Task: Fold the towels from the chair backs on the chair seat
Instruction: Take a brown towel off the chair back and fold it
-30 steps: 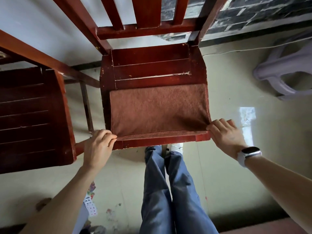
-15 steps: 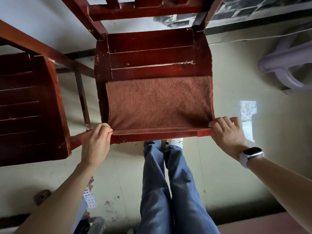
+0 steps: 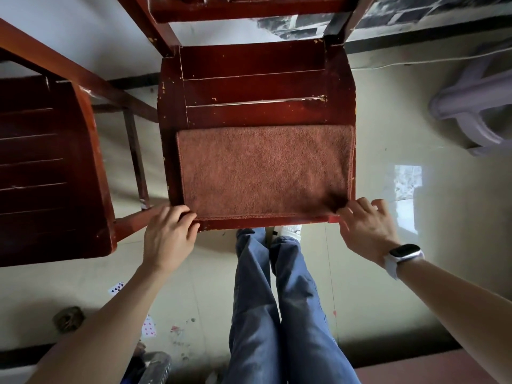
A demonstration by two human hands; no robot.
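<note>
A brown towel (image 3: 263,170) lies folded flat on the front half of the red wooden chair seat (image 3: 255,87). Its hemmed edge runs along the seat's front edge. My left hand (image 3: 169,234) pinches the towel's near left corner at the seat's front. My right hand (image 3: 365,225), with a watch on the wrist, pinches the near right corner, where the cloth puckers a little. The chair's back rails (image 3: 235,9) rise at the top of the view.
A second dark red chair (image 3: 47,167) stands close on the left. A pale plastic stool (image 3: 471,106) sits at the right. My legs in blue jeans (image 3: 277,300) stand just before the seat. Playing cards (image 3: 148,328) lie on the floor.
The view has shifted down and closer over the seat. Both hands stay at the towel's front corners, and the right corner is now slightly lifted and puckered.
</note>
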